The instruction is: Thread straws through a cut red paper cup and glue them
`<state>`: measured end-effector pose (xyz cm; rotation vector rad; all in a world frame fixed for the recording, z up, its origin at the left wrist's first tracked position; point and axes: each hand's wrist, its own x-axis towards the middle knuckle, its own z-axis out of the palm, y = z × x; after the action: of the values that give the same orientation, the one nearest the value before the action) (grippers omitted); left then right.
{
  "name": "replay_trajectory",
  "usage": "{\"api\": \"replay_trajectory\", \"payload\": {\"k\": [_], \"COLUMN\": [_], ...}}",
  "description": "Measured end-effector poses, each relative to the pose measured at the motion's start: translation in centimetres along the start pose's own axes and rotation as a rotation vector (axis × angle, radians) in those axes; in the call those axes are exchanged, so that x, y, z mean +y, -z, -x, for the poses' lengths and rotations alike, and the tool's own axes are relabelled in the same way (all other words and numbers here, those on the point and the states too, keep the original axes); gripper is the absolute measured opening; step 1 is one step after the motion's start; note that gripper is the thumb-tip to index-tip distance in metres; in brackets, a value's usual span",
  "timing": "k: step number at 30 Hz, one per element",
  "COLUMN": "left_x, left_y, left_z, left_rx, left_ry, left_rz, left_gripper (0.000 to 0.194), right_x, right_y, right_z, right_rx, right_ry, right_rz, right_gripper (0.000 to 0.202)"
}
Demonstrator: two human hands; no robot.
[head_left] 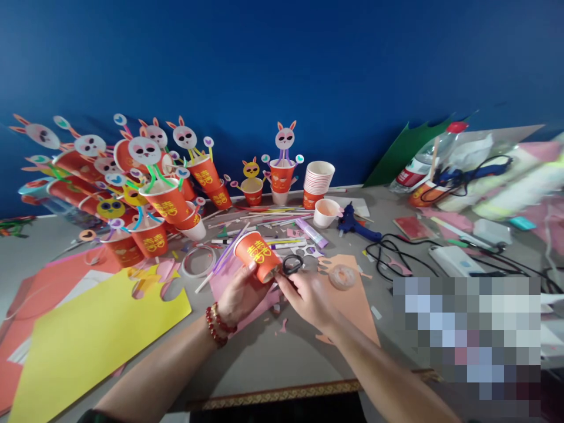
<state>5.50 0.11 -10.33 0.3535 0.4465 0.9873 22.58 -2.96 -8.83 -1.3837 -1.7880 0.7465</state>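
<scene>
My left hand [242, 296], with red bead bracelets at the wrist, is wrapped around an orange paper cup [258, 255] with yellow characters. The cup is tilted, its white rim up and to the left and its base toward my right hand. My right hand [308, 296] is closed at the cup's base, fingers pinched around small scissors [292, 264] whose black handle loops show above them. The blades are mostly hidden; a small glint shows by the base. Under the hands lie pink paper [224, 282] and an orange cut sheet [352, 299].
Several orange cups with paper rabbit heads [161, 200] crowd the left. Behind are a cup stack [318, 182] and a white cup [326, 212]. A blue glue gun [356, 223], black cables [396, 247] and a bottle [418, 164] are right; yellow paper [101, 335] lies front left.
</scene>
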Motion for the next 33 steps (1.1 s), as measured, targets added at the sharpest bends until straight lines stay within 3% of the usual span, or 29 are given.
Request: {"api": "replay_trajectory", "payload": {"k": [4,6,11,18,22,26,28,30,33], "left_x": [0.0,-0.1,-0.3,-0.3,-0.3,-0.3,-0.4,-0.3,-0.3], "left_y": [-0.2,-0.3,0.0,-0.2,-0.5,-0.4,-0.4,-0.6,-0.9], "left_z": [0.0,-0.1,-0.1,0.0,0.0,0.1,0.1,0.1,0.2], "left_rx": [0.001,-0.007,-0.012,0.002,0.002,-0.015,-0.015,-0.014,-0.009], "left_ry": [-0.009,-0.022,0.004,-0.038,-0.046,-0.043,-0.047,-0.042,-0.028], "left_rz": [-0.017,-0.008,0.000,-0.056,-0.050,-0.037,-0.020,-0.002,-0.004], "left_gripper": [0.024,0.022,0.025,0.028,0.030,0.026,0.022,0.022,0.024], "right_x": [0.0,0.0,-0.1,-0.3,-0.4,-0.5,-0.5,-0.4,-0.2], "right_y": [0.0,-0.3,-1.1,-1.7,-1.2,-0.2,0.1,-0.1,-0.7], "right_z": [0.0,0.0,-0.1,-0.1,-0.1,0.0,0.0,0.0,0.0], "right_rx": [0.046,0.002,-0.163,-0.246,-0.207,-0.015,0.036,0.012,-0.086], "right_ry": [0.028,-0.062,-0.346,-0.495,-0.409,-0.131,-0.053,-0.082,-0.230], "right_rz": [0.077,-0.077,-0.706,-1.019,-0.873,-0.298,-0.127,-0.162,-0.467], "right_gripper": [0.051,0.053,0.048,0.052,0.051,0.052,0.053,0.052,0.048]}}
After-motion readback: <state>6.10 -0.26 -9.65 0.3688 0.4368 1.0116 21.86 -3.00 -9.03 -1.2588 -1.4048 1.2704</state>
